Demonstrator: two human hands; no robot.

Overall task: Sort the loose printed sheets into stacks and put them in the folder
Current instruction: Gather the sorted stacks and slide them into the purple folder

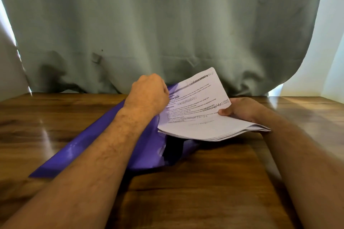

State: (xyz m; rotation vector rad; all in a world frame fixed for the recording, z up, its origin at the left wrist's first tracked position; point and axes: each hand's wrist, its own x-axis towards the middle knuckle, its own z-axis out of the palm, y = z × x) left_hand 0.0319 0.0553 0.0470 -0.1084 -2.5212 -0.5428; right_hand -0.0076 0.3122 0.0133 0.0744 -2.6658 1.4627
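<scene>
My dark wooden table (pixel 214 182) is showing a glossy, grained top with light glaring off its left part. The purple folder (pixel 89 141) is lying flat on it, slanting from near left toward the far middle.

This looks like a room in a home: a glossy dark wooden table (pixel 204 182) stands against a grey-green fabric curtain (pixel 158 24) (creased, hanging down to the tabletop), with daylight coming through at both of its edges.
</scene>
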